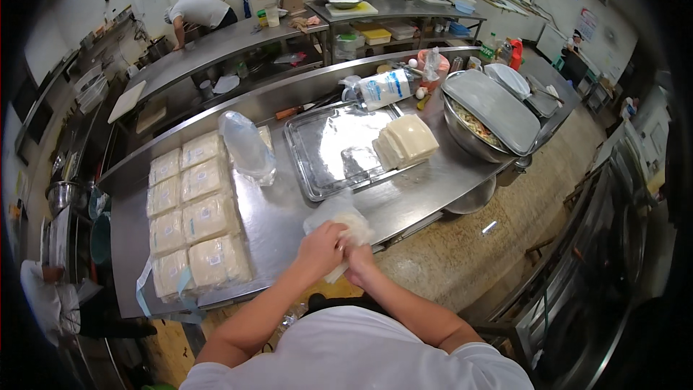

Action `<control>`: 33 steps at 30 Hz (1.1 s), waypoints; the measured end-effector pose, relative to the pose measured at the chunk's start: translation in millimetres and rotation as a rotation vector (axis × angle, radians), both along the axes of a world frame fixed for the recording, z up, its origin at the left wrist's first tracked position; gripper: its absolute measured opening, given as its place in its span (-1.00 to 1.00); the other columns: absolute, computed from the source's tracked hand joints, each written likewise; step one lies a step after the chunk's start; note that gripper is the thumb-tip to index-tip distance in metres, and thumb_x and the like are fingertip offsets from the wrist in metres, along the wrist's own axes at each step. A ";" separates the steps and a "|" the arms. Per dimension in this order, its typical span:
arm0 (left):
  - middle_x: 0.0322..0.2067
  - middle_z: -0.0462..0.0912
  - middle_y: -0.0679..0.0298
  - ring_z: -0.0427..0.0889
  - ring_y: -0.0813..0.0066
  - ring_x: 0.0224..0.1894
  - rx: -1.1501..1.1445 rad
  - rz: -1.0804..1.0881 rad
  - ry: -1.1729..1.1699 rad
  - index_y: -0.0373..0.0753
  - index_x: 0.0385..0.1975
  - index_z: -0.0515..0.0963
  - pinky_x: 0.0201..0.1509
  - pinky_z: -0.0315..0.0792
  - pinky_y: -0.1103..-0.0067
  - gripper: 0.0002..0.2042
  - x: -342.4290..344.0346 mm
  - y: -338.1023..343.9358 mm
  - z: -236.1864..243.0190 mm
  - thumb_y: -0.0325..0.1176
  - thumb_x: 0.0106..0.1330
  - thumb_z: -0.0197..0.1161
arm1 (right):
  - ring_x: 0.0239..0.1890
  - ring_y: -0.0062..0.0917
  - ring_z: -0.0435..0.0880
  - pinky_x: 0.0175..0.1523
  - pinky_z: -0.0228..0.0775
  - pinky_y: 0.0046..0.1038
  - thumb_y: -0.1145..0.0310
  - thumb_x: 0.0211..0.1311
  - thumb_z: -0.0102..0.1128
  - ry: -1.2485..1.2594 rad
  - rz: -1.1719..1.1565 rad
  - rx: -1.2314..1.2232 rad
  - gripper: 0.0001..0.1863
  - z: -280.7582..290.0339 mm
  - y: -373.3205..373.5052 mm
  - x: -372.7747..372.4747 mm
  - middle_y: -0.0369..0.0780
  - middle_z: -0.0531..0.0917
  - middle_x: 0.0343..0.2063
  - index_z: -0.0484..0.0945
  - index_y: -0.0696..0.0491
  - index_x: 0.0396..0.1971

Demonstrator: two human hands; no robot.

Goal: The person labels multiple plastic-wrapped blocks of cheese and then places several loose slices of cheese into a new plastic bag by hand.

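At the table's near edge, both my hands are closed on a crumpled clear plastic bag (pixel 328 211) with something pale inside. My left hand (pixel 322 248) pinches it from the left, and my right hand (pixel 359 263) grips it from the right, lower down. Just beyond lies a shiny rectangular metal tray (pixel 307 173). A stack of thin, square, cream-coloured wrappers (pixel 413 139) sits over the tray's right side. To the left, several clear-wrapped packs of similar squares (pixel 209 220) stand in rows. My fingers partly hide the bag's contents.
A tall clear plastic bag (pixel 245 144) stands beside the packs. At right, a big steel bowl (pixel 462 126) of shredded filling is partly covered by a grey tray (pixel 494 108). A white-and-blue bag (pixel 385 89), eggs and bottles line the back. One person (pixel 198 11) bends over a far counter.
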State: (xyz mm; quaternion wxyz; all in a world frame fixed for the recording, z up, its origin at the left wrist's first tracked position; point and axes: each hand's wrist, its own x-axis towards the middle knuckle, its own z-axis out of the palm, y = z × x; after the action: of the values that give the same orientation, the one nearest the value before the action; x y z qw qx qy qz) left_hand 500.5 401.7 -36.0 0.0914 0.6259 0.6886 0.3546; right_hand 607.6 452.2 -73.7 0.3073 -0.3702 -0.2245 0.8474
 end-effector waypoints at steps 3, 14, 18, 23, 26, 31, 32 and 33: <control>-0.31 0.59 0.08 0.60 -0.02 -0.25 -0.075 0.180 0.003 -0.29 -0.39 0.56 -0.21 0.48 0.21 -0.85 -6.0 -35.7 -16.2 -0.33 0.29 0.23 | 0.01 -0.17 0.60 0.13 0.51 -0.14 0.70 0.19 0.05 0.055 -0.015 -0.057 -0.53 -26.0 13.7 7.2 -0.05 0.54 -0.01 0.37 0.22 0.14; -0.46 0.59 0.02 0.59 -0.08 -0.38 -0.165 0.232 -0.019 -0.26 -0.52 0.52 -0.32 0.47 0.19 -0.83 -5.5 -75.4 -45.7 -0.32 0.24 0.24 | -0.09 -0.07 0.60 0.02 0.55 -0.03 0.74 0.05 -0.05 0.016 -0.079 -0.206 -0.51 -58.9 14.2 -40.0 -0.01 0.52 -0.13 0.38 0.27 0.07; -0.47 0.59 0.04 0.58 -0.07 -0.41 -0.091 0.025 -0.193 -0.26 -0.56 0.53 -0.30 0.47 0.20 -0.83 10.1 -78.0 -39.3 -0.34 0.19 0.28 | -0.26 -0.14 0.64 -0.16 0.58 -0.07 0.68 0.05 0.01 -0.089 -0.033 -0.131 -0.63 -82.3 10.8 -42.2 -0.08 0.57 -0.29 0.49 0.26 -0.07; -0.47 0.59 0.03 0.59 -0.08 -0.39 -0.346 0.022 -0.218 -0.28 -0.52 0.53 -0.26 0.49 0.21 -0.77 8.4 -77.6 -23.7 -0.24 0.16 0.34 | -0.35 -0.27 0.67 -0.29 0.57 -0.16 0.58 0.12 0.09 -0.184 0.023 0.066 -0.78 -88.7 -0.5 -48.0 -0.11 0.62 -0.38 0.59 0.24 -0.21; -0.41 0.64 -0.01 0.63 -0.11 -0.29 0.051 0.273 -0.116 -0.28 -0.37 0.56 -0.17 0.51 0.20 -0.74 2.1 -40.3 -9.1 -0.20 0.15 0.35 | -0.32 -0.31 0.71 -0.30 0.60 -0.34 0.46 0.26 0.00 -0.199 0.135 0.263 -0.71 -94.0 -3.0 -42.4 -0.07 0.66 -0.26 0.57 0.19 -0.07; -0.36 0.67 -0.02 0.67 -0.08 -0.22 -0.370 0.200 -0.020 -0.27 -0.33 0.57 -0.13 0.53 0.17 -0.80 -7.3 -0.6 -31.1 -0.27 0.18 0.27 | -0.16 -0.27 0.70 -0.10 0.60 -0.24 0.44 0.29 0.04 0.143 0.016 -0.178 -0.69 -75.6 -29.4 -46.2 -0.07 0.65 -0.14 0.53 0.20 -0.02; -0.32 0.66 0.03 0.65 -0.10 -0.24 -0.365 0.108 -0.025 -0.24 -0.31 0.56 -0.15 0.51 0.17 -0.83 -5.7 -0.8 -31.1 -0.30 0.19 0.24 | -0.16 -0.27 0.70 -0.09 0.60 -0.24 0.44 0.28 0.04 0.149 0.033 -0.192 -0.69 -76.8 -30.5 -45.4 -0.07 0.64 -0.13 0.53 0.20 -0.01; -0.27 0.65 0.07 0.63 -0.12 -0.27 -0.355 0.013 -0.029 -0.21 -0.29 0.54 -0.17 0.50 0.18 -0.85 -5.2 0.5 -30.0 -0.32 0.20 0.22 | -0.15 -0.27 0.70 -0.08 0.60 -0.23 0.44 0.28 0.04 0.149 0.056 -0.197 -0.69 -78.0 -28.8 -46.0 -0.07 0.64 -0.13 0.53 0.20 -0.01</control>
State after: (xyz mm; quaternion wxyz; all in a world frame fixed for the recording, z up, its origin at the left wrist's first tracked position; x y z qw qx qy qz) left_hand 495.3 402.2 -66.0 0.2081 0.5903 0.7430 0.2368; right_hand 561.7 423.4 -151.8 0.2617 -0.3280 -0.1270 0.8988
